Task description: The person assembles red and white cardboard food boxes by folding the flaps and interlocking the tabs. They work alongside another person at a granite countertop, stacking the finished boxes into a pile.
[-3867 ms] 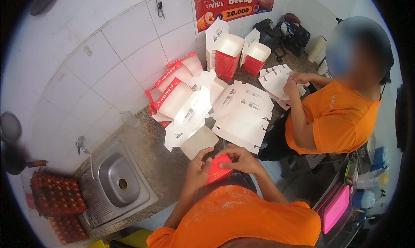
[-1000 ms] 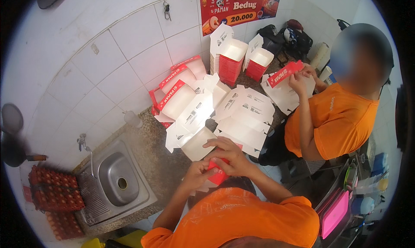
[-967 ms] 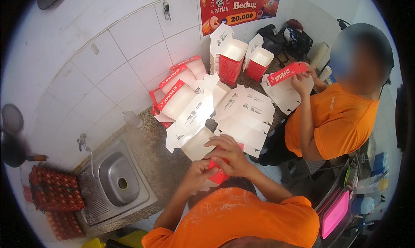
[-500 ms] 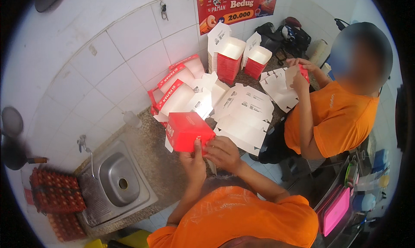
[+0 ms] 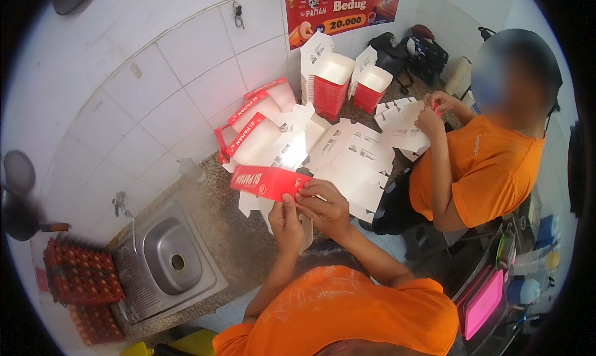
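Between both my hands is a red and white cardboard food box (image 5: 259,180), partly folded. One red printed side faces up, and white flaps hang below it. My left hand (image 5: 286,224) grips its lower edge with the thumb on top. At the box's right end, the fingers of my right hand (image 5: 327,208) are closed on the card. Just beyond lie several partly folded red and white boxes (image 5: 253,135) against the wall. Flat white box blanks (image 5: 351,151) are spread on the counter to the right of them.
Two stacks of nested boxes, a taller stack (image 5: 331,94) and a shorter stack (image 5: 370,92), stand at the back. On the right a co-worker (image 5: 475,163) in orange handles another blank (image 5: 400,125). A steel sink (image 5: 167,247) and egg trays (image 5: 82,274) are at left.
The box in my hands has turned, so its large red panel gives way to a narrower printed side, with white flaps showing below. The co-worker's hands and blank have shifted slightly.
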Available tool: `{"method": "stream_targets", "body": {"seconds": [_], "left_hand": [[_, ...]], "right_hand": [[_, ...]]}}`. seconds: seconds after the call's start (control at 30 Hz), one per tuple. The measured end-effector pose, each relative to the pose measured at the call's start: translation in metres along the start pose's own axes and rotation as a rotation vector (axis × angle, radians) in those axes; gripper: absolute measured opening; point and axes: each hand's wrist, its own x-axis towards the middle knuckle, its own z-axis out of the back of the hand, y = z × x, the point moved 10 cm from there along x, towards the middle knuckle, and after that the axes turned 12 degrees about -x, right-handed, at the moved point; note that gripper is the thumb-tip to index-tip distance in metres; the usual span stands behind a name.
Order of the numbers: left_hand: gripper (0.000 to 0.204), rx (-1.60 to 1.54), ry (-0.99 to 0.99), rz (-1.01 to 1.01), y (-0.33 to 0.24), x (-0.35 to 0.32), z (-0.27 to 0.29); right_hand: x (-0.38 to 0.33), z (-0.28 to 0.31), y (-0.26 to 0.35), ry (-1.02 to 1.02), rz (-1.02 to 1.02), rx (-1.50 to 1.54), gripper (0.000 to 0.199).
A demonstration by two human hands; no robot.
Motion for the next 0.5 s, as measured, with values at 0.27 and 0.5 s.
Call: {"method": "stream_targets", "body": {"seconds": [0.27, 0.5], "left_hand": [[0.040, 0.016, 0.013, 0.068, -0.027, 0.023, 0.032], [0.059, -0.276, 0.296, 0.366, 0.031, 0.042, 0.065]], "right_hand": [[0.009, 0.009, -0.054, 0.148, -0.345, 0.245, 0.035], [0.024, -0.008, -0.097, 0.412, -0.476, 0.827, 0.029]]}}
